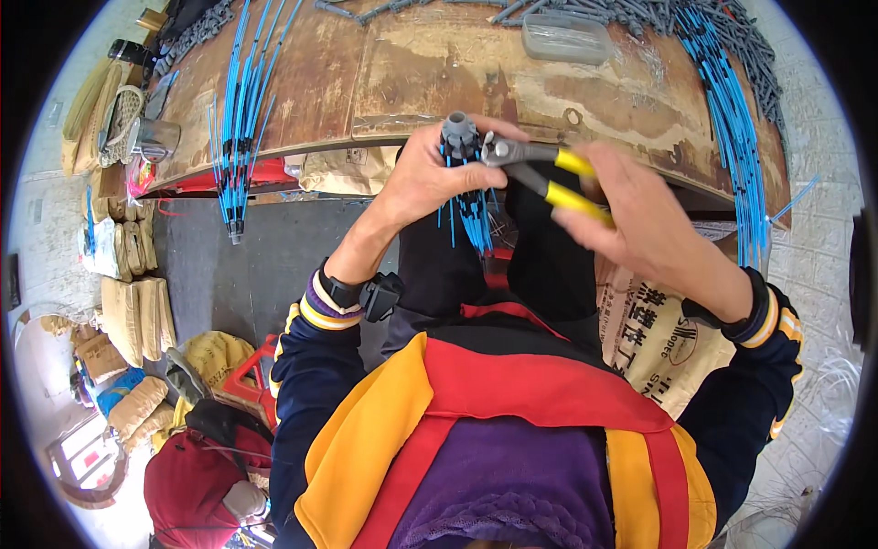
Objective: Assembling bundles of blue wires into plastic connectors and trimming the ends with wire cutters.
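Observation:
My left hand (430, 178) grips a grey plastic cap (459, 135) with a bunch of thin blue strands (474, 215) hanging down from it. In my right hand (645, 215) are pliers with yellow handles (572, 178); their metal jaws touch the right side of the grey cap. Both hands are held just in front of the near edge of a worn wooden table (412, 73).
Bundles of blue strands lie on the table at left (240, 110) and right (732, 137). Grey rods (640, 16) are piled along the far edge beside a clear plastic box (565, 37). Sacks (654, 339) and bags stand below; a person's red cap (187, 489) shows at lower left.

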Tool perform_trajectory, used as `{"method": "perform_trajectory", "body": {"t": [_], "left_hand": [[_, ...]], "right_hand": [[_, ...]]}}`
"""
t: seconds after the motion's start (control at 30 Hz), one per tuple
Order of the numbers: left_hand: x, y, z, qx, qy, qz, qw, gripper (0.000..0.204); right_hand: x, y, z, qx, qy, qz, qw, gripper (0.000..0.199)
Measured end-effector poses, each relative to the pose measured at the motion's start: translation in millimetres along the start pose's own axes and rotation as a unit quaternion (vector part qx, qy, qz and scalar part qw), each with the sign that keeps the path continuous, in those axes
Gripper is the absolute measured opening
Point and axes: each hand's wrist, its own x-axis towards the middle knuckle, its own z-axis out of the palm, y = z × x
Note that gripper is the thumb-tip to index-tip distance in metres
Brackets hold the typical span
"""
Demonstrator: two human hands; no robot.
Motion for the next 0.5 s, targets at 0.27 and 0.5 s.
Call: {"method": "perform_trajectory", "body": {"t": [0.27, 0.5], "left_hand": [[-6.7, -3.3, -8.9, 0.010, -0.060, 0.016, 0.998, 0.045], [-15.9, 0.2, -1.7, 0.012, -0.006, 0.001, 1.000, 0.044]], "right_hand": [[4.2, -11.8, -21.1, 0.296, -0.258, 0.112, 0.913, 0.046], [2.9, 4.8, 13.2, -0.293, 0.258, -0.221, 0.894, 0.037]]}}
